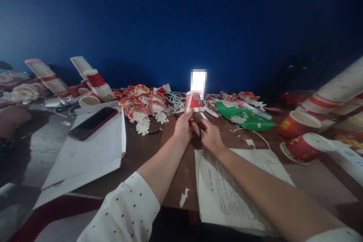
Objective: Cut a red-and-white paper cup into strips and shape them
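the fingers of the left hand [183, 126] were clamped on a red-and-white paper cup [192, 103] above the tabletop [147, 151], apparently steadying it for the scissors [199, 129]. the fingers of the right hand [210, 135] were closed around their dark handles, the blades pointing up at the cup. cut-paper pieces [143, 102] lay heaped aside, probably for working room.
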Demonstrator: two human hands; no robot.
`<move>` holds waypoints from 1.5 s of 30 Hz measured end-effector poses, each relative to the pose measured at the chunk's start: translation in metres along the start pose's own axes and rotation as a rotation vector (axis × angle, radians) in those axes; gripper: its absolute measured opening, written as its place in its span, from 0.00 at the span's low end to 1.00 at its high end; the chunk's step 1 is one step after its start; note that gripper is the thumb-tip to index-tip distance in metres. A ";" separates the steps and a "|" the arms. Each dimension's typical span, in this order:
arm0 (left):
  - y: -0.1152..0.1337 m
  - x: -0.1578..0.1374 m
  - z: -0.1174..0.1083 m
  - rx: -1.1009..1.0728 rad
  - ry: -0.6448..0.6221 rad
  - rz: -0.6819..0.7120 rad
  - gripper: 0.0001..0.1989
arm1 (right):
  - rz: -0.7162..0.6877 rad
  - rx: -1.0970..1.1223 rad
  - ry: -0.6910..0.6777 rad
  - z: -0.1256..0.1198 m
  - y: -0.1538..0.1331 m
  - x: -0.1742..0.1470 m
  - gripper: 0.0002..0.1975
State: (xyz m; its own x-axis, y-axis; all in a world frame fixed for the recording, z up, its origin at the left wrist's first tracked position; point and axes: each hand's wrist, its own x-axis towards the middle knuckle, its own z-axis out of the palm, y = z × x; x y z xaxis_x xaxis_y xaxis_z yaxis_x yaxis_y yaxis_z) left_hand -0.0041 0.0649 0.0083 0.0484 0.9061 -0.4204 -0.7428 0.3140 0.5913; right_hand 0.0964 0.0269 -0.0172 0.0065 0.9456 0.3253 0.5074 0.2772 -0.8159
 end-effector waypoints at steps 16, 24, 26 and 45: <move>-0.009 0.005 -0.005 0.001 -0.092 0.012 0.13 | -0.018 0.007 0.022 0.001 -0.002 0.002 0.14; -0.012 0.001 -0.002 0.001 -0.133 0.025 0.11 | 0.001 0.014 0.055 -0.002 0.000 0.007 0.15; -0.010 0.001 -0.003 0.014 -0.145 0.016 0.12 | -0.008 -0.001 0.057 -0.003 -0.002 0.007 0.15; -0.011 0.005 -0.004 0.048 -0.127 -0.007 0.15 | 0.055 0.108 0.082 -0.006 -0.012 0.008 0.17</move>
State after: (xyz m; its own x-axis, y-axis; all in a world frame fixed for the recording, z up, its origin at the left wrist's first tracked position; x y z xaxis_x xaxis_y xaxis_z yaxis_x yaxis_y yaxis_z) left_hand 0.0015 0.0652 -0.0032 0.1399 0.9316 -0.3355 -0.7096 0.3306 0.6222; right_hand 0.0957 0.0297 -0.0017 0.1045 0.9441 0.3127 0.4085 0.2459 -0.8790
